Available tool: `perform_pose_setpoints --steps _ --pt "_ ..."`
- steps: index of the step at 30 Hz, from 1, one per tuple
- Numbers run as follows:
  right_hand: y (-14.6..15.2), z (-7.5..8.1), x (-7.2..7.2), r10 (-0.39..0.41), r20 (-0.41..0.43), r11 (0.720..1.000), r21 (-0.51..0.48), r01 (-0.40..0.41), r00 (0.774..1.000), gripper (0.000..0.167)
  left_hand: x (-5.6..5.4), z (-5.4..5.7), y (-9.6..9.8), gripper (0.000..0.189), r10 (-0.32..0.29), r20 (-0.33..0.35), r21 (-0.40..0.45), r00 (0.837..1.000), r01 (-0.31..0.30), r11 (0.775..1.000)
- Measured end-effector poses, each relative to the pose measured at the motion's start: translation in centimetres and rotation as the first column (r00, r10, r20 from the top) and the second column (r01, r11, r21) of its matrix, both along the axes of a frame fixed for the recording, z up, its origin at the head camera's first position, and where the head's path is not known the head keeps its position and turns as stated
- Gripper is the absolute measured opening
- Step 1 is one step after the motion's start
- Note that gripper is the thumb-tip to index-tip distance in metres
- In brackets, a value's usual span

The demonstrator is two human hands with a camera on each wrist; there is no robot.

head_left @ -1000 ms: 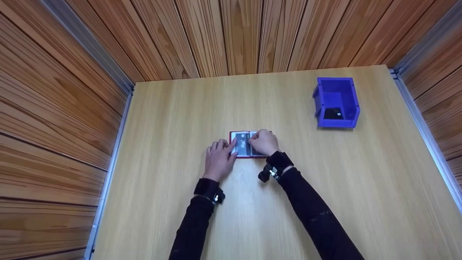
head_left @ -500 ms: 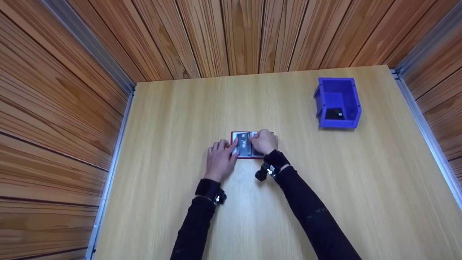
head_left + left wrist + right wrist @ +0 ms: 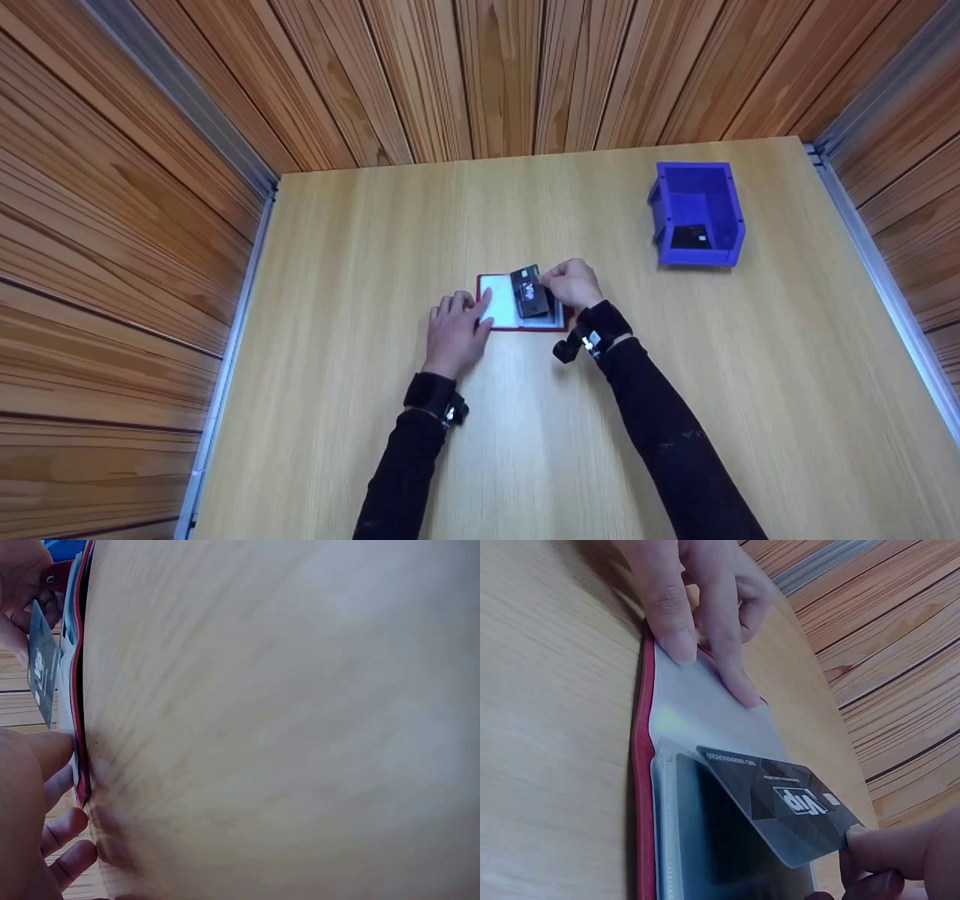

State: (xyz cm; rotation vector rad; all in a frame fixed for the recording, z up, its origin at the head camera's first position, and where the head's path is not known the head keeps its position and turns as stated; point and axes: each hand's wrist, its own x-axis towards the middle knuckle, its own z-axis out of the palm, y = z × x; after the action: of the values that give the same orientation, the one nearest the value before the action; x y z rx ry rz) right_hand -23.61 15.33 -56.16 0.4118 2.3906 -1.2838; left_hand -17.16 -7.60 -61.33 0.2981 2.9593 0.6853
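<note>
A red card holder (image 3: 499, 303) lies spread on the table, its clear sleeves (image 3: 712, 840) showing on the right half. My left hand (image 3: 455, 330) rests at its left edge, thumb and forefinger pressing the pale inner page (image 3: 697, 701). Between thumb and fingers, my right hand (image 3: 574, 283) pinches a black card printed "Vip" (image 3: 784, 802) by one edge. That card is tilted above the sleeves, apart from them along its raised side. In the left wrist view the same card (image 3: 43, 667) stands out over the pages.
A blue-purple open bin (image 3: 697, 195) stands at the back right of the wooden table (image 3: 360, 247). Inside it lies a black card (image 3: 690, 236). Wood-plank walls (image 3: 499, 82) rise behind and on both sides of the table.
The Vip card has come up out of the card holder's left side and moved right, tilting, in my right hand. My left hand has stayed at the holder's edge.
</note>
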Motion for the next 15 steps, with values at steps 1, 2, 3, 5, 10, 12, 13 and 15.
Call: perform_pose_setpoints --steps 1,2,3,5,10,12,13,15 --pt "0.1 0.0 0.0 0.000 0.001 1.000 -0.009 0.000 1.000 0.025 0.0 0.0 0.0 0.055 -0.001 0.002 0.001 1.000 0.001 1.000" --pt "0.2 0.0 0.0 -0.003 -0.003 1.000 -0.020 0.003 1.000 0.025 0.0 0.0 0.1 0.056 -0.002 0.005 0.000 1.000 0.002 1.000" --pt "0.3 0.0 0.0 -0.006 -0.010 1.000 -0.031 0.006 1.000 0.026 0.0 0.0 0.1 0.056 -0.003 0.006 0.001 1.000 0.003 1.000" --pt "0.6 0.1 0.0 -0.020 -0.036 0.998 -0.059 0.018 0.999 0.025 -0.1 -0.1 0.1 0.055 -0.005 0.007 -0.005 1.000 0.005 1.000" --pt "2.1 0.9 -0.3 -0.136 -0.111 0.977 -0.181 0.114 0.984 0.022 -0.1 -0.1 0.0 0.055 -0.010 -0.001 -0.006 1.000 0.010 1.000" --pt "3.0 1.6 -0.5 -0.198 -0.134 0.960 -0.227 0.164 0.971 0.022 0.0 -0.1 -0.1 0.055 -0.012 -0.002 -0.003 1.000 0.012 1.000" --pt "3.6 2.0 -0.6 -0.227 -0.150 0.953 -0.236 0.188 0.962 0.023 0.0 0.0 -0.1 0.055 -0.013 -0.002 -0.003 1.000 0.013 1.000" --pt "4.9 2.7 -0.9 -0.281 -0.195 0.940 -0.254 0.228 0.940 0.025 0.0 0.0 -0.1 0.055 -0.013 -0.002 0.000 1.000 0.013 1.000"
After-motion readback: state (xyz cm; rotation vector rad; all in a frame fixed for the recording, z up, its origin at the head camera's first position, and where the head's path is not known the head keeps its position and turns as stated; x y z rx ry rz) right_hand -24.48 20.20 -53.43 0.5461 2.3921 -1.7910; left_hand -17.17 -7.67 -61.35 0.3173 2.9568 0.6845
